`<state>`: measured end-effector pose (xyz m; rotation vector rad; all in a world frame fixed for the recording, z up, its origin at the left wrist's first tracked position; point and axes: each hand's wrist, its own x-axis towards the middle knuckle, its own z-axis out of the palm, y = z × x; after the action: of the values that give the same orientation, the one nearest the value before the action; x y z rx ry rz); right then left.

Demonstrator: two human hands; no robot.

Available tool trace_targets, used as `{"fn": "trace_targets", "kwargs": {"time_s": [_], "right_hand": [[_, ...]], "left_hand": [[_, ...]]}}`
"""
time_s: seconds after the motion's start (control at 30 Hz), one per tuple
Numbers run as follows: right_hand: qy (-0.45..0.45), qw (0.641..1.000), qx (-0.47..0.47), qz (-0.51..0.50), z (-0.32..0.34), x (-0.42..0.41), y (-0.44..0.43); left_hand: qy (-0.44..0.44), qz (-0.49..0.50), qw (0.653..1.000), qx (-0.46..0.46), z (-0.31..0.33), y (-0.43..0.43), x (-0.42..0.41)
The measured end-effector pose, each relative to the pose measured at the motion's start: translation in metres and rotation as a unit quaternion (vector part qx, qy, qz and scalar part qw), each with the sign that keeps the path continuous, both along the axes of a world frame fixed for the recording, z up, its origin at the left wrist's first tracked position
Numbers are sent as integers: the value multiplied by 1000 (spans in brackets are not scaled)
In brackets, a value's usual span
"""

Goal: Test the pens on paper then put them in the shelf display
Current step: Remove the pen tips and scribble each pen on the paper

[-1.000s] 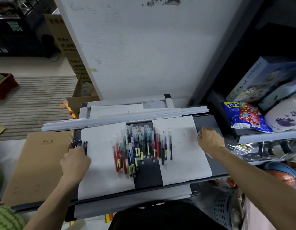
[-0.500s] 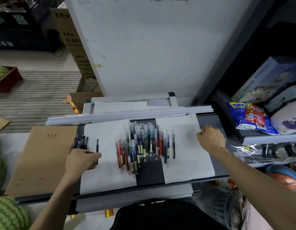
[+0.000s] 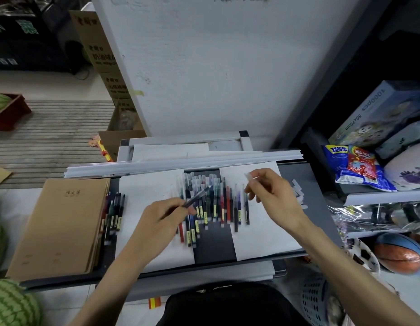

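Observation:
My left hand pinches a dark pen, its tip pointing up and right above the pile. My right hand pinches a clear pen cap over the right sheet of paper. A pile of several coloured pens lies on the dark tray between the two sheets. The left sheet of paper lies under my left hand. A small row of several pens rests at the tray's left edge. Loose clear caps lie right of the right sheet.
A brown notebook lies at the left. White strips run along the tray's far edge. Shelves at the right hold a puzzle box, a snack bag and a basketball. Watermelons sit at the left.
My left hand moved right from the pens at the tray's left edge to the pile and now holds a pen. My right hand came in from the right edge, holding a cap.

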<state>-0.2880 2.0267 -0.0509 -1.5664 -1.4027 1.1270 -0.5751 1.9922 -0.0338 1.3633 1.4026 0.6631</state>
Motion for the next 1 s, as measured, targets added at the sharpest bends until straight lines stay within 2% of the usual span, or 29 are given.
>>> {"fn": "trace_targets", "kwargs": {"time_s": [0.17, 0.33, 0.73, 0.9, 1.0], "right_hand": [[135, 987, 42, 81, 33, -18, -19], [164, 980, 55, 102, 57, -19, -25], [90, 988, 76, 99, 65, -20, -26], [40, 989, 62, 127, 64, -27, -30], [39, 990, 54, 128, 60, -33, -33]], "left_hand": [[21, -53, 993, 101, 37, -7, 11], [25, -70, 988, 137, 42, -10, 12], [88, -74, 981, 159, 43, -11, 5], [100, -97, 976, 165, 42, -13, 5], [100, -105, 974, 174, 40, -14, 10]]}}
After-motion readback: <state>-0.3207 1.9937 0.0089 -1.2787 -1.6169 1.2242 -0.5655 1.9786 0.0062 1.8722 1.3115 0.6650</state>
